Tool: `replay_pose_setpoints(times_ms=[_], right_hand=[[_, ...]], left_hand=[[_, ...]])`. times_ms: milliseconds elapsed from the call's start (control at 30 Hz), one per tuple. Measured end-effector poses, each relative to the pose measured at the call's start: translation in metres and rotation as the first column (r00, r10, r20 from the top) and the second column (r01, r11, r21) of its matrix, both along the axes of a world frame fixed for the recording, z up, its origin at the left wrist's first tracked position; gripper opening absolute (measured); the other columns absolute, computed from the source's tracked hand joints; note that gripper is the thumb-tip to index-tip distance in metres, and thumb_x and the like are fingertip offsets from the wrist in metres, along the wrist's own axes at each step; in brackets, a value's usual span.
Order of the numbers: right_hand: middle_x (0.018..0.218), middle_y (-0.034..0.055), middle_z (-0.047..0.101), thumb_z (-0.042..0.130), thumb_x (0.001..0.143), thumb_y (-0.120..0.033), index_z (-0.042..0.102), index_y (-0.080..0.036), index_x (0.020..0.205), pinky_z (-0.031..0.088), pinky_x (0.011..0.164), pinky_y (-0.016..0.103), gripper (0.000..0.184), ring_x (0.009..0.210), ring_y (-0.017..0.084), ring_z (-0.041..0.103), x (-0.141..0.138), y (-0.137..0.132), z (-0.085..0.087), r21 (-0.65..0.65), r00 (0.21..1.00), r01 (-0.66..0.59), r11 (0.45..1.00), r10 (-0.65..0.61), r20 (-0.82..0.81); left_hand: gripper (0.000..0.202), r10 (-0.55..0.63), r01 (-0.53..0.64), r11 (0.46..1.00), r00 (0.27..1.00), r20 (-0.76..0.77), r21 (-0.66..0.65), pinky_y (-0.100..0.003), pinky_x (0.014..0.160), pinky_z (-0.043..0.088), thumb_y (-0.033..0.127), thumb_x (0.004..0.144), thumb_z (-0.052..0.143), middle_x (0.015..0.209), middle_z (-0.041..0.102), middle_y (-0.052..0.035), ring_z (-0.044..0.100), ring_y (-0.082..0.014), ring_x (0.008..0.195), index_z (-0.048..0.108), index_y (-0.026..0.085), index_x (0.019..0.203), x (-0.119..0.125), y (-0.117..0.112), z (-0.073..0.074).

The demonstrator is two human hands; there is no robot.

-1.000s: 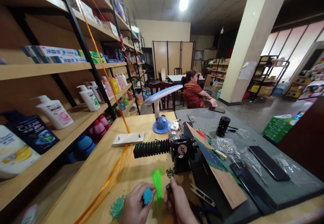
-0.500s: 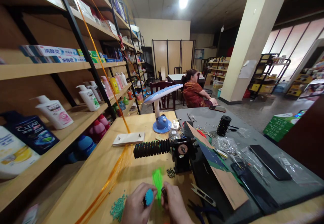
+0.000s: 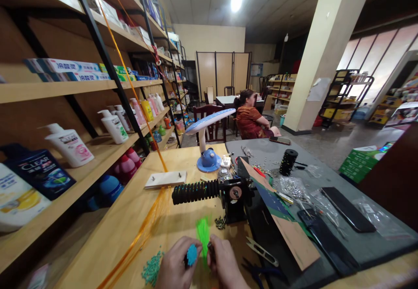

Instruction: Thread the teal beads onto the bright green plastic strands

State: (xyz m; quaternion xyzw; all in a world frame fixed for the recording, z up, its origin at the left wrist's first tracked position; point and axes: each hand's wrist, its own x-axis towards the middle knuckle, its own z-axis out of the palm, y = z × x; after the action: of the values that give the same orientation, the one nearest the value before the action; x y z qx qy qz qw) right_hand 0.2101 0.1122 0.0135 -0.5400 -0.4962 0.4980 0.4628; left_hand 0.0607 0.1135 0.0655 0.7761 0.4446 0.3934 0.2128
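My left hand (image 3: 176, 260) is closed around a dark tool with a round, bright blue end (image 3: 191, 254); its exact kind is hidden by the fingers. Thumb and fingers of my right hand (image 3: 225, 260) pinch a small dark piece (image 3: 210, 247), mostly covered. Bright green fibres (image 3: 203, 232) fan out on the wood between the two hands. To the left of my left hand lies a pile of small turquoise beads (image 3: 152, 269). Small metal parts (image 3: 220, 223) lie just beyond my right hand, and thread snips (image 3: 262, 251) rest to its right.
A black ribbed spool on a stand (image 3: 196, 192) is in front of my hands. Orange threads (image 3: 143, 232) run past a white block (image 3: 166, 179) on the left. Behind stands a blue lamp (image 3: 208, 160). Dark-handled pliers (image 3: 261, 271) lie at right. A person (image 3: 251, 117) sits farther back.
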Motion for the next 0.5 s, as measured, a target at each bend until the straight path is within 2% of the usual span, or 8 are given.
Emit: replay_pose_setpoints(times_ms=[200,500], right_hand=[[0.040,-0.0016,0.035,0.032,0.091,-0.071,0.046,-0.018,0.046,0.028,0.047,0.024,0.071,0.041,0.010,0.034,0.0016,-0.0008,0.0064,-0.081,0.988,-0.024,0.996,0.012,-0.151],[0.039,-0.0016,0.034,0.030,0.086,-0.078,0.045,-0.019,0.045,0.027,0.048,0.024,0.074,0.040,0.009,0.035,0.0006,0.0020,0.0051,-0.083,0.991,-0.013,0.996,0.002,-0.137]], left_hand=[[0.013,0.000,0.000,1.000,1.000,-0.013,0.013,-0.020,0.069,0.051,0.025,0.091,0.060,0.082,0.070,-0.0018,0.068,-0.0168,0.074,0.072,0.023,0.090,-0.0009,-0.0002,-0.0014],[0.012,-0.019,0.022,0.995,0.999,-0.028,0.099,-0.018,0.068,0.051,0.022,0.093,0.058,0.080,0.069,0.0019,0.067,-0.0134,0.072,0.069,0.024,0.091,-0.0013,0.0011,-0.0059]])
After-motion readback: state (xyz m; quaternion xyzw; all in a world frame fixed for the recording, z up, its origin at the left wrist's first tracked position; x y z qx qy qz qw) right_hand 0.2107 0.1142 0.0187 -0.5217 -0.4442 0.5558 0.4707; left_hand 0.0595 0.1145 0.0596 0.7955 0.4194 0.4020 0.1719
